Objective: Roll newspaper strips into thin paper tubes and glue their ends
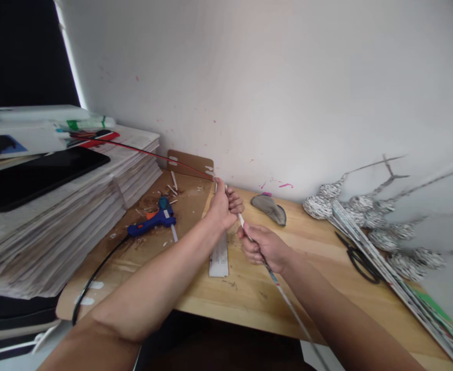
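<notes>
A long thin rolled paper tube (288, 301) runs from the bottom right up through both hands. My left hand (225, 206) is closed around its upper part, near a thin red-and-black rod or cord (160, 155) that stretches left to the paper stack; whether they join is hidden by my fingers. Lower down, my right hand (263, 246) grips the tube, close to the left. White printed paper strips (219, 260) lie on the wooden table beneath my left hand. To the right of the hands rests a crumpled grey cloth (268, 207).
A blue glue gun (153, 222) lies on stained cardboard (110, 265) at left. Beyond it rises a tall paper stack (134, 180) bearing a black phone-like device (43, 175). Right are woven paper gourds (323, 203), black scissors (361, 263) and a paper-tube bundle (388, 270).
</notes>
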Available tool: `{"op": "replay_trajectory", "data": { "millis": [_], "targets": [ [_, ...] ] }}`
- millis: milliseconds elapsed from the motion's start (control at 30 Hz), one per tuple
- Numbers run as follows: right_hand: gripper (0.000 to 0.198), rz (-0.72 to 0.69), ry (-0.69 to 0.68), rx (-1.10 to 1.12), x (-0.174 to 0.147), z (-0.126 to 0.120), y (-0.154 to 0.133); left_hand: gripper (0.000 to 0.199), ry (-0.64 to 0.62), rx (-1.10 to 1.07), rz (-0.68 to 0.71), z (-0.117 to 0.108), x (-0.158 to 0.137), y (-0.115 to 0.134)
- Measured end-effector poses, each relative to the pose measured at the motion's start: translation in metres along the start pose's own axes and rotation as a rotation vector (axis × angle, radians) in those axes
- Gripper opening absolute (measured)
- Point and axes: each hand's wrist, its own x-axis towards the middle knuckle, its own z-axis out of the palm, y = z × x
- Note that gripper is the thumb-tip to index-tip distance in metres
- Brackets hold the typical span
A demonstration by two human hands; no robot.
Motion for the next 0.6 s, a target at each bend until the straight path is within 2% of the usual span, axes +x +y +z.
{"op": "replay_trajectory", "data": {
  "millis": [67, 100, 167, 233, 300, 367, 433, 500, 533, 600],
  "targets": [
    [0.037, 0.088, -0.125, 0.188, -0.001, -0.002, -0.001, 0.057, -0.015, -0.005, 0.009, 0.0, 0.0, 0.0],
    [0.037, 0.084, -0.113, 0.188, -0.001, -0.002, -0.002, 0.057, -0.02, -0.009, 0.019, 0.0, 0.0, -0.001],
    [0.036, -0.016, 0.045, 0.022, 0.001, 0.0, -0.003, 0.055, -0.022, -0.007, 0.037, 0.0, 0.002, -0.002],
    [0.034, -0.183, 0.247, -0.212, 0.003, 0.003, -0.004, 0.052, -0.027, 0.008, 0.045, -0.001, 0.003, -0.004],
    [0.033, -0.262, 0.327, -0.287, 0.006, 0.004, -0.004, 0.047, -0.023, 0.028, 0.051, -0.002, 0.004, -0.006],
    [0.035, -0.16, 0.238, -0.124, 0.007, 0.003, -0.003, 0.04, -0.014, 0.044, 0.055, -0.003, 0.005, -0.008],
    [0.034, -0.01, 0.056, 0.132, 0.006, -0.001, -0.003, 0.035, -0.023, 0.054, 0.05, -0.004, 0.004, -0.008],
    [0.034, 0.061, -0.081, 0.281, 0.005, -0.004, -0.003, 0.032, -0.049, 0.054, 0.044, -0.004, 0.004, -0.008],
    [0.035, 0.059, -0.094, 0.27, 0.005, -0.006, -0.003, 0.031, -0.056, 0.052, 0.044, -0.005, 0.004, -0.008],
    [0.035, -0.031, 0.027, 0.055, 0.005, -0.006, -0.003, 0.03, -0.046, 0.049, 0.052, -0.006, 0.004, -0.009]
  ]
}}
